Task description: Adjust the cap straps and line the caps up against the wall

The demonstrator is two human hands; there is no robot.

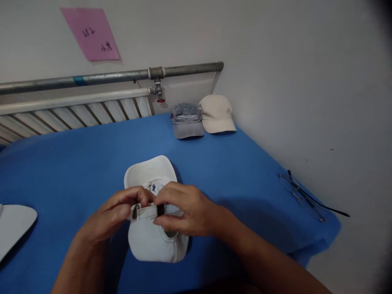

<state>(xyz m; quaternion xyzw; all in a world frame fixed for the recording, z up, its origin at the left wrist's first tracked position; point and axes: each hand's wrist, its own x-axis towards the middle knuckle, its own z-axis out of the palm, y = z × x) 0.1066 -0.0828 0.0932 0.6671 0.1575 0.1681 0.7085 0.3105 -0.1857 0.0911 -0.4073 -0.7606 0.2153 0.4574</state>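
A white baseball cap (150, 241) lies on the blue-covered table, its brim pointing away from me and its back strap facing me. A small dark blue logo shows on the inside of its front. My left hand (118, 210) has its fingers curled on the strap's left end, beside a metal buckle. With thumb and fingers closed, my right hand (183, 208) pinches the strap (147, 212) near a dark slider. The tips of the left fingers are partly hidden behind the strap.
A grey cap (187, 120) and a beige cap (217, 114) sit side by side at the back. Glasses (301, 194) lie near the right edge. A white curved object (15, 222) shows at left. A radiator (76, 116) and pipe (116, 76) run along the wall.
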